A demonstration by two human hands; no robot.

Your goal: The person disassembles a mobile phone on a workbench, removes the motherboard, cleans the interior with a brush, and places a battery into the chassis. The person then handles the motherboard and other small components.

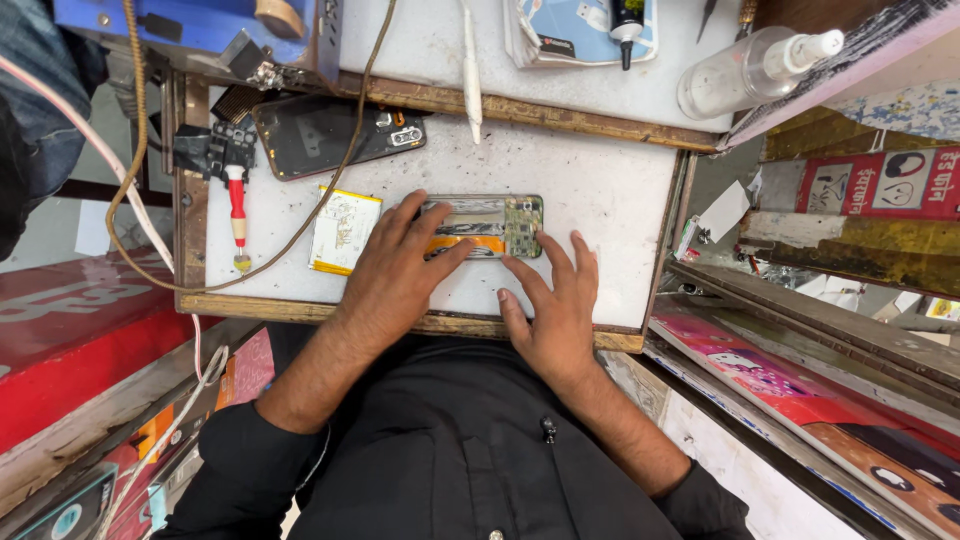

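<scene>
Opened phone (487, 226) lies flat on the white counter (600, 180), long axis running left-right, circuit board end toward the right. Left hand (400, 270) lies palm-down over the phone's left half, fingers spread and flat, pressing rather than gripping; nothing closed in it. Right hand (552, 300) sits just near-side and right of the phone, fingers splayed, tips touching the board end and near edge; also flat, not grasping. Both hands at the phone, left covering more of it.

Battery (343, 230) lies just left of the left hand, apart from the phone. Second phone (335, 133), dark, lies farther back-left w/ a cable (330, 190) draped across it. Red screwdriver (237, 215) at the far left edge. Spray bottle (755, 65) back-right, well apart.

Open room: bare counter to the right of the phone and behind it; near wooden edge is close under both wrists.
</scene>
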